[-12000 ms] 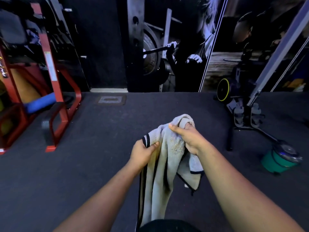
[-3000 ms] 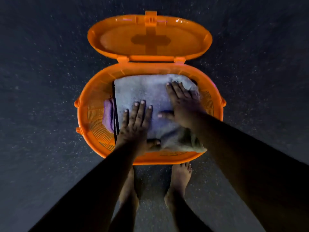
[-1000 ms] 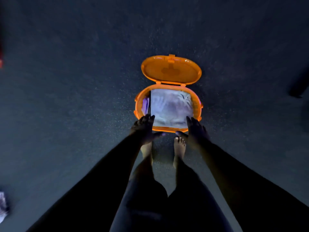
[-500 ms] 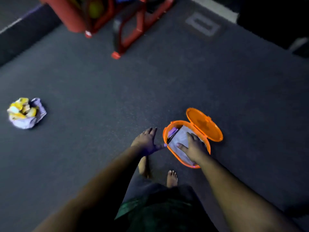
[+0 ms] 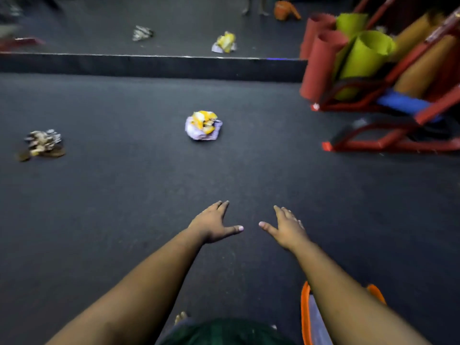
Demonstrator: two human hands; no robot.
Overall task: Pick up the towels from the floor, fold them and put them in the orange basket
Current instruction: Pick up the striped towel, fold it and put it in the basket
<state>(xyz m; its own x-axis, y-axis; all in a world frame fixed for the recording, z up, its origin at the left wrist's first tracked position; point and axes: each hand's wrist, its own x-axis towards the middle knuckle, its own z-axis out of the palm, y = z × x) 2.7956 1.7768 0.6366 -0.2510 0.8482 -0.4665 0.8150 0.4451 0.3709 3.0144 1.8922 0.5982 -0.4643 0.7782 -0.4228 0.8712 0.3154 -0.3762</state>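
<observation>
Left hand [image 5: 213, 226] and right hand [image 5: 287, 229] reach forward, fingers spread, holding nothing, toward the crumpled yellow-and-white towel [image 5: 203, 125].

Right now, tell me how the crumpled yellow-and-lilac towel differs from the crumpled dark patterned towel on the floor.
The crumpled yellow-and-lilac towel is bright and bunched into a compact ball; the crumpled dark patterned towel is brown, black and white, and spreads lower and looser. The first lies straight ahead of the hands, the second far left. Both lie unfolded on the floor.
</observation>
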